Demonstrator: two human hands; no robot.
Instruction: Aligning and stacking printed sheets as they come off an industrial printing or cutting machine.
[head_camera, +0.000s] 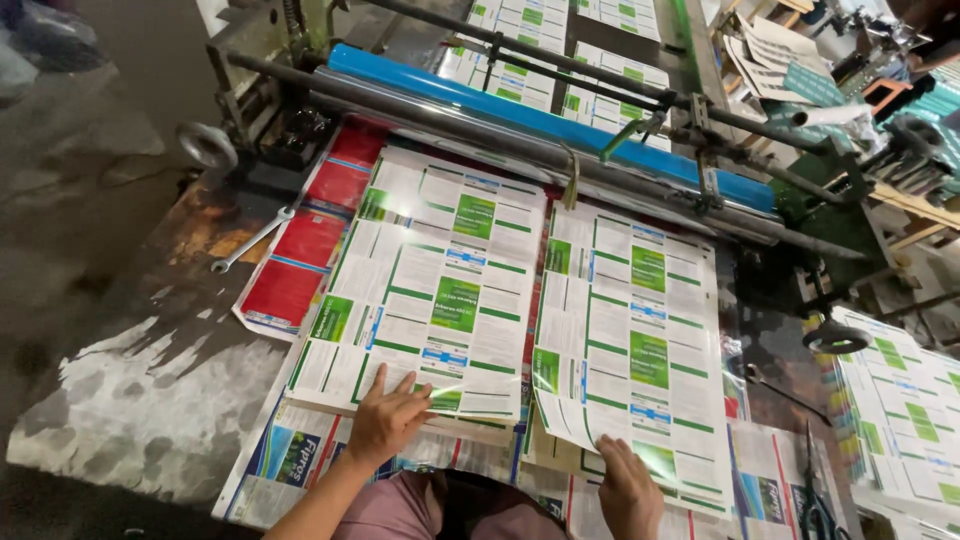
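Two glossy printed sheets, white with green and blue blocks, lie side by side below a machine roller. My left hand (388, 418) rests flat, fingers spread, on the near edge of the left sheet (430, 275). My right hand (630, 490) is at the near edge of the right sheet (635, 340), fingers on its lower left corner, which curls up a little. Neither hand closes around anything that I can see. Under both sheets lies a layer of other printed sheets.
A blue roller (540, 120) and steel bars cross the machine behind the sheets. Red printed sheets (310, 235) and a wrench (250, 242) lie at the left. A stack of like sheets (905, 410) stands at the right. Scissors (815, 500) lie near the right edge.
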